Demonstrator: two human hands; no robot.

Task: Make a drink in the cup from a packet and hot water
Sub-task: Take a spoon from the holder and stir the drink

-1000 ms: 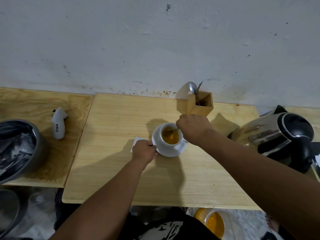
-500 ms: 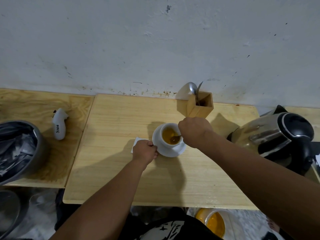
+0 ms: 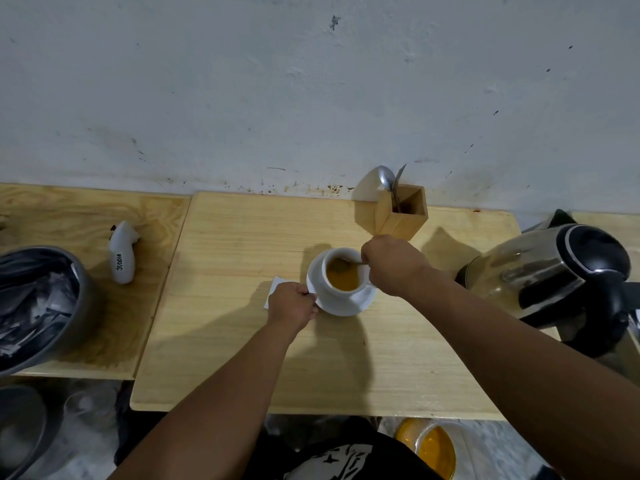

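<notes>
sitting mid-table on its saucer [image 3: 360, 301], the cup [image 3: 337, 277] holds orange-brown drink. right hand [image 3: 393, 266], at its 3 o'clock, pinches a spoon [image 3: 346, 262] dipped inside. left hand [image 3: 292, 304], at 8 o'clock, grips the saucer's rim.

White cup [image 3: 329, 289] of orange-brown drink [image 3: 343, 277]; pale wooden table [image 3: 242, 341]
</notes>
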